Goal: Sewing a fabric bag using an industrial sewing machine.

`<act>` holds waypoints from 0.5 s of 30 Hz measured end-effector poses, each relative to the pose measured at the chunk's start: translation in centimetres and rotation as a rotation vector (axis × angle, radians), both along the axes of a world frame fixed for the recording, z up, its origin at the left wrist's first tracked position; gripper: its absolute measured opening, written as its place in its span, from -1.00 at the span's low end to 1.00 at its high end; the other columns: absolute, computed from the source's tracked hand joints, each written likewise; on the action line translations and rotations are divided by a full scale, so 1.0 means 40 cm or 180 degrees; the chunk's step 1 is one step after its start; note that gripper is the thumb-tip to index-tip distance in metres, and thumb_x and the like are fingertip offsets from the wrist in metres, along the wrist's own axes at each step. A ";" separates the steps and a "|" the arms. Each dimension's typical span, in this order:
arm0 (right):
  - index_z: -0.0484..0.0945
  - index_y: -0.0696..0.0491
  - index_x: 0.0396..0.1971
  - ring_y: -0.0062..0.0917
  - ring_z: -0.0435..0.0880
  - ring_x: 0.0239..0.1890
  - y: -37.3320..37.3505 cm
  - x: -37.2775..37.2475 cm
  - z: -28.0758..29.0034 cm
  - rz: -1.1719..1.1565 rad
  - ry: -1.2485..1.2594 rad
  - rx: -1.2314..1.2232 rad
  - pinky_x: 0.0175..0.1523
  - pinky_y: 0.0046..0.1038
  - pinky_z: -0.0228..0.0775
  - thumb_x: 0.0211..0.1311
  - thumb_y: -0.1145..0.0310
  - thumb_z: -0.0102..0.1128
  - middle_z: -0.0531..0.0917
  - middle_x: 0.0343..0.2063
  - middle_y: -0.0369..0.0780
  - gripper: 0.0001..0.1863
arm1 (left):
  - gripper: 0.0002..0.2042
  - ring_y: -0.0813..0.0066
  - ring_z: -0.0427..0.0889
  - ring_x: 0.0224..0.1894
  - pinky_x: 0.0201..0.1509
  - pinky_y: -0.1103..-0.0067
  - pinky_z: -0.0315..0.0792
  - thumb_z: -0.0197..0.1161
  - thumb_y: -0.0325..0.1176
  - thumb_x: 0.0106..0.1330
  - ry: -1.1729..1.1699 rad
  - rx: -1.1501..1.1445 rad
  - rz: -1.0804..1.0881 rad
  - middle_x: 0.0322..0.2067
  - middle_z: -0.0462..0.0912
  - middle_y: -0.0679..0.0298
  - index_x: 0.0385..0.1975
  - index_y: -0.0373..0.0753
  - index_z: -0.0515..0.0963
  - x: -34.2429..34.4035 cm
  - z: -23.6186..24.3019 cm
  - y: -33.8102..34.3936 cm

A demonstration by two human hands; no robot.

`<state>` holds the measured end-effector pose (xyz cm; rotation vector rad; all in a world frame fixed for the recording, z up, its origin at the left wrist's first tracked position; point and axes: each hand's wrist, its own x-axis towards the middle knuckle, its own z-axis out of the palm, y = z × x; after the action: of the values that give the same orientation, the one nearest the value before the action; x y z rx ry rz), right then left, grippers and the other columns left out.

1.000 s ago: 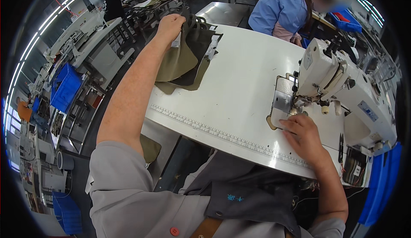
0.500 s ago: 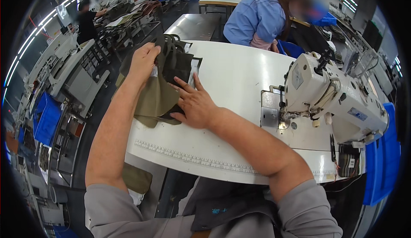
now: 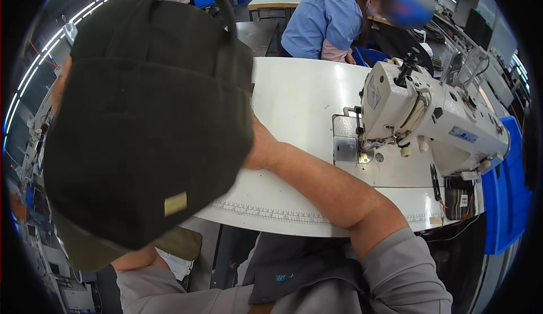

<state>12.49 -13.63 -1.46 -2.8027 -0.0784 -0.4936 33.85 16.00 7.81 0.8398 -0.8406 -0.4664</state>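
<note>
A dark olive cloth bag [image 3: 147, 139] with a looped strap handle and a small pale yellow patch is raised close before me on the left. Lighter olive cloth [image 3: 85, 243] shows beneath its lower edge. My left hand [image 3: 60, 85] grips the bag at its upper left side; most of that hand is hidden behind the cloth. My right hand [image 3: 262, 146] is at the bag's right edge, above the white tabletop [image 3: 305, 88], with its fingers out of sight behind the bag.
A white sewing machine [image 3: 435, 116] stands on the right of the table. Dark thread snips [image 3: 435, 183] and a striped cloth bundle [image 3: 461, 201] lie by it. A blue bin [image 3: 506, 187] is beyond the right edge. Across the table a person in blue [image 3: 322, 23] leans over.
The bag has been lifted off the table toward me and to the left, now covering much of the view. My left hand rose with it; my right hand's fingers have gone behind it.
</note>
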 end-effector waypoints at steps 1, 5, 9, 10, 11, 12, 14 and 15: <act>0.28 -0.18 0.52 -0.28 -0.02 0.64 -0.031 0.041 -0.091 0.0204 -0.0139 -0.0156 0.63 0.20 -0.40 0.35 -0.09 0.11 0.16 0.58 -0.20 -0.24 | -0.65 0.44 0.74 -0.06 0.11 0.50 0.63 0.24 -0.27 0.51 0.0088 0.0117 -0.0156 -0.04 0.72 0.25 0.22 -0.21 0.56 -0.131 -0.074 -0.110; 0.19 -0.16 0.55 -0.28 -0.01 0.64 -0.055 -0.047 -0.132 0.0750 0.0248 0.0598 0.62 0.21 -0.32 0.32 -0.08 0.14 0.12 0.59 -0.19 -0.18 | -0.61 0.47 0.73 -0.07 0.11 0.53 0.62 0.23 -0.25 0.54 0.0438 0.0484 -0.0740 -0.04 0.72 0.26 0.29 -0.22 0.50 -0.050 -0.196 -0.210; 0.17 -0.13 0.55 -0.28 -0.02 0.65 -0.083 -0.300 -0.039 0.0123 0.0949 -0.0530 0.61 0.26 -0.28 0.33 0.00 0.19 0.10 0.60 -0.21 -0.17 | -0.80 0.73 0.58 -0.30 -0.17 0.71 0.46 0.33 -0.22 0.50 -0.0216 0.2594 -0.0484 -0.32 0.64 0.47 -0.09 -0.20 0.63 -0.154 -0.246 -0.159; 0.17 -0.12 0.55 -0.28 -0.01 0.64 -0.100 -0.361 -0.032 0.0073 0.0882 -0.0437 0.61 0.25 -0.27 0.35 0.06 0.21 0.11 0.59 -0.20 -0.19 | -0.82 0.80 0.51 -0.37 -0.26 0.75 0.39 0.36 -0.21 0.48 -0.0198 0.2707 -0.0653 -0.41 0.59 0.54 -0.23 -0.19 0.65 -0.181 -0.263 -0.142; 0.18 -0.10 0.55 -0.27 0.00 0.64 -0.114 -0.414 -0.030 0.0054 0.0818 -0.0331 0.60 0.25 -0.25 0.36 0.12 0.23 0.13 0.59 -0.19 -0.21 | -0.79 0.77 0.55 -0.36 -0.24 0.74 0.42 0.33 -0.21 0.49 -0.0526 0.2770 -0.0586 -0.39 0.61 0.52 -0.36 -0.18 0.63 -0.193 -0.261 -0.125; 0.25 -0.07 0.51 -0.25 0.08 0.61 -0.125 -0.461 -0.023 0.0035 0.0727 -0.0145 0.60 0.20 -0.18 0.38 0.18 0.24 0.21 0.55 -0.17 -0.27 | -0.79 0.77 0.55 -0.36 -0.24 0.74 0.42 0.33 -0.21 0.49 -0.0501 0.2767 -0.0579 -0.39 0.61 0.52 -0.36 -0.18 0.63 -0.220 -0.257 -0.135; 0.32 -0.04 0.47 -0.23 0.16 0.58 -0.152 -0.555 -0.007 -0.0008 0.0645 0.0041 0.60 0.15 -0.11 0.40 0.23 0.25 0.29 0.51 -0.14 -0.33 | -0.79 0.81 0.47 -0.44 -0.35 0.73 0.33 0.34 -0.26 0.49 0.0129 0.2453 0.0056 -0.50 0.59 0.54 -0.42 -0.15 0.60 -0.290 -0.225 -0.190; 0.40 -0.01 0.41 -0.20 0.27 0.52 -0.165 -0.595 -0.001 -0.0076 0.0528 0.0283 0.58 0.06 0.00 0.41 0.26 0.24 0.38 0.45 -0.14 -0.41 | -0.79 0.74 0.50 -0.43 -0.29 0.69 0.40 0.32 -0.28 0.50 0.0197 0.2646 0.0299 -0.48 0.63 0.48 -0.43 -0.16 0.60 -0.284 -0.235 -0.199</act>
<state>-11.30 -20.22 -1.50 -2.7475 0.0119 -0.2615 22.49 8.04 -1.60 1.6096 -0.5303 -0.7713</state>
